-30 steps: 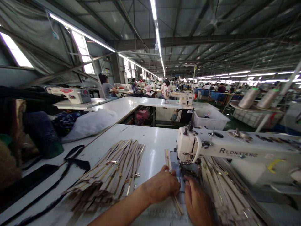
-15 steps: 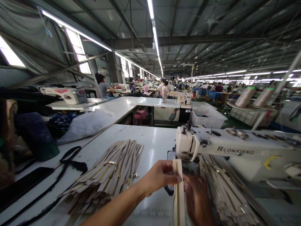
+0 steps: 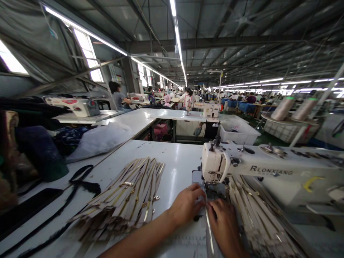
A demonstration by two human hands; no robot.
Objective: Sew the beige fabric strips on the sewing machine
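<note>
A beige zipper (image 3: 210, 236) with a shiny gold line of teeth runs up from the bottom edge toward the sewing machine (image 3: 215, 166). Just below the machine's needle area, my left hand (image 3: 188, 201) pinches the zipper's far end, fingers closed. My right hand (image 3: 224, 222) lies on the other side of the strip, its fingers closed on it close to my left fingertips. The zipper's tip is hidden between the fingers and the presser foot. Left of my arm, a fanned pile of zippers (image 3: 131, 190) with gold pulls covers the table.
More zippers (image 3: 252, 204) lie under the machine's arm at right. Black straps (image 3: 76, 186) and a dark flat object (image 3: 29, 208) are at left, beside a white plastic bag (image 3: 100, 139). Thread cones (image 3: 281, 108) stand behind the machine. A white bin (image 3: 238, 132) and people at other machines are farther off.
The zipper, held upright before, has been lowered and turned toward the needle area. Both hands have shifted down with it, my left hand coming flatter near the machine.
</note>
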